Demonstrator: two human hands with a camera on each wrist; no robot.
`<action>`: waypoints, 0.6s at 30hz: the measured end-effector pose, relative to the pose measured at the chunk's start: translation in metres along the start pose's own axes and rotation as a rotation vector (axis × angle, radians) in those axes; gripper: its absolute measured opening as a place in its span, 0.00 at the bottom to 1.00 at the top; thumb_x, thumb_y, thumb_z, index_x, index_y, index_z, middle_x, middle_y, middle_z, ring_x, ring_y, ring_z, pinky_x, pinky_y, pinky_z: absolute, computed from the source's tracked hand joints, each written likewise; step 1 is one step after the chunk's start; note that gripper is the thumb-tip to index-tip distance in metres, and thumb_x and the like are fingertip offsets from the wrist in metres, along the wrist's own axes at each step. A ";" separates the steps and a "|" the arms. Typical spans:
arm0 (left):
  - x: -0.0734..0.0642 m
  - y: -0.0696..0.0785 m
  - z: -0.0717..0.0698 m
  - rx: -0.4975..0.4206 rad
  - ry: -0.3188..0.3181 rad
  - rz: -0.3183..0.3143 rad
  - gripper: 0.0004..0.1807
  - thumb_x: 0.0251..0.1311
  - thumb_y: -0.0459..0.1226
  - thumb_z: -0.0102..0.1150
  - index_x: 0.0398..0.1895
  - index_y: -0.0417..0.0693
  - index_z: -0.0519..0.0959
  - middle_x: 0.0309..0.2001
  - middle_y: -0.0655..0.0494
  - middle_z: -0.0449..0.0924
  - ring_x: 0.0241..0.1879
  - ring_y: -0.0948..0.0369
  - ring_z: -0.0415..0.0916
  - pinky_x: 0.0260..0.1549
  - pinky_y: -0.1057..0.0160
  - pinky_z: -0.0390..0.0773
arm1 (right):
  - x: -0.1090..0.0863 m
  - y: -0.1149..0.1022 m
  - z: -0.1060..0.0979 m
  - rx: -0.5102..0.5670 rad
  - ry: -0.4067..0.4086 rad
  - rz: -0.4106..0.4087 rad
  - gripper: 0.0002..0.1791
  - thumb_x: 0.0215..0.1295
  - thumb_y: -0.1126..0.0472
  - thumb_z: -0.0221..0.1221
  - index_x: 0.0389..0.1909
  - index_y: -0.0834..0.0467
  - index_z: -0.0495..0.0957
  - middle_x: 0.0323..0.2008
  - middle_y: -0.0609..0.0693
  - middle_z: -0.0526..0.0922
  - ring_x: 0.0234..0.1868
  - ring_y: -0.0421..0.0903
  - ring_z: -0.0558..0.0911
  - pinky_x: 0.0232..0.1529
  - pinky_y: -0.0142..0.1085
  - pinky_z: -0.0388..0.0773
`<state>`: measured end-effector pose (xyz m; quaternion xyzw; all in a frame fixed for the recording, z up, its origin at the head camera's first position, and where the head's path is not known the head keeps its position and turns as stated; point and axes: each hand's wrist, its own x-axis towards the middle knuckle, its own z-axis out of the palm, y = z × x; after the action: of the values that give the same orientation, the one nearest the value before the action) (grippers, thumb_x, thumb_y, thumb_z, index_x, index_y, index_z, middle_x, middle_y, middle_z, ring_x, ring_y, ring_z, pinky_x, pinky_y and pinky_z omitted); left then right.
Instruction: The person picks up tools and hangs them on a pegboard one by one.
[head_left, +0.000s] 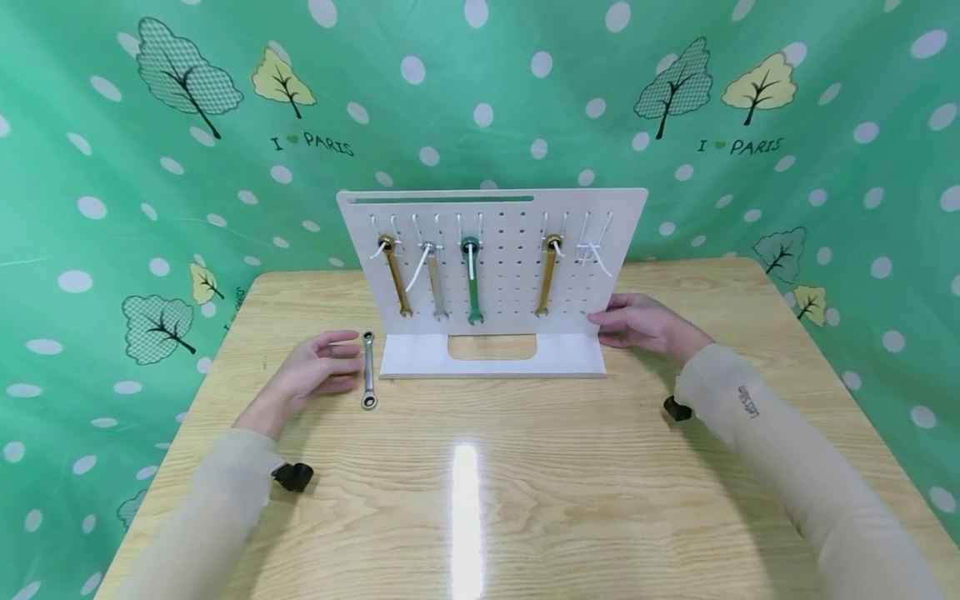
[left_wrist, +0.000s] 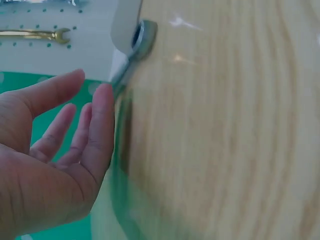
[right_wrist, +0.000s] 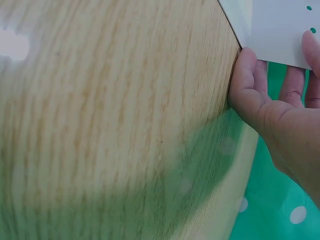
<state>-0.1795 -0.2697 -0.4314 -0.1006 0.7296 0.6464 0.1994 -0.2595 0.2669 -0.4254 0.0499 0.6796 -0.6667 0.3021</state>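
A white pegboard stand rises near the back of the wooden table. My right hand grips its right edge, thumb on the front face and fingers behind; the right wrist view shows the thumb against the board. On the table left of the stand lies a silver ratchet wrench, whose ring end also shows in the left wrist view. Beside it, my left hand has its fingers loosely extended, holding nothing. From the board hang two gold wrenches, one at left and one at right, a silver wrench and a green wrench.
Bare white hooks stick out at the board's upper right. Green dotted cloth hangs behind and around the table. A black wrist device sits by the left sleeve, another by the right sleeve.
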 end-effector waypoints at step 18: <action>0.004 -0.005 0.012 0.257 0.058 0.023 0.49 0.52 0.34 0.79 0.75 0.42 0.61 0.67 0.36 0.62 0.38 0.56 0.85 0.39 0.56 0.88 | 0.001 0.000 -0.001 0.011 0.006 0.007 0.22 0.68 0.65 0.65 0.61 0.57 0.73 0.51 0.50 0.84 0.55 0.53 0.79 0.61 0.49 0.76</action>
<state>-0.1794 -0.2584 -0.4388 -0.0846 0.8128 0.5468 0.1822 -0.2604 0.2671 -0.4263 0.0562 0.6765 -0.6693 0.3020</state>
